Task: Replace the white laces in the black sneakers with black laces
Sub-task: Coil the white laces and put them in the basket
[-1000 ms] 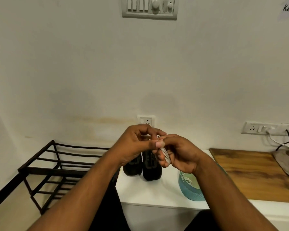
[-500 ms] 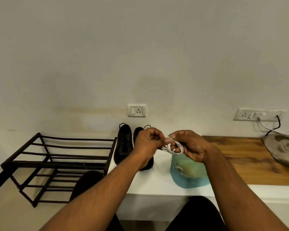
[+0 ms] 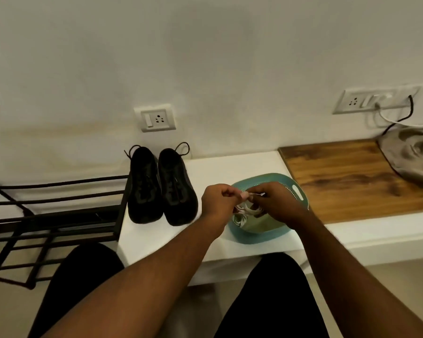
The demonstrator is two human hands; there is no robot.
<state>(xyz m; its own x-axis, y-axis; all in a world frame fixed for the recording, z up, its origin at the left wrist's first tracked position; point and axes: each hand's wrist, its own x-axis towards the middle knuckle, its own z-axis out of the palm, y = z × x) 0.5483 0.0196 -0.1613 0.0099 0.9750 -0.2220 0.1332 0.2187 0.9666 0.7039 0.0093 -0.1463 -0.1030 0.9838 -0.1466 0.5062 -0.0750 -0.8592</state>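
Note:
Two black sneakers [image 3: 161, 185] stand side by side on the white ledge [image 3: 230, 164], toes toward me, with black laces showing at their far ends. To their right sits a teal basket [image 3: 296, 191]. My left hand [image 3: 217, 203] and my right hand [image 3: 276, 201] meet just above the basket's near-left part, both closed on a coiled white lace [image 3: 247, 209]. More pale lace lies inside the basket under my hands.
A black metal shoe rack [image 3: 51, 215] stands to the left of the ledge. A wooden board [image 3: 347, 179] lies to the right with a grey cloth [image 3: 410, 152] on its far end. Wall sockets and a cable are behind. My knees are below the ledge.
The view has tilted down. Both hands have lowered with the coiled white lace from above the sneakers to just over the teal basket.

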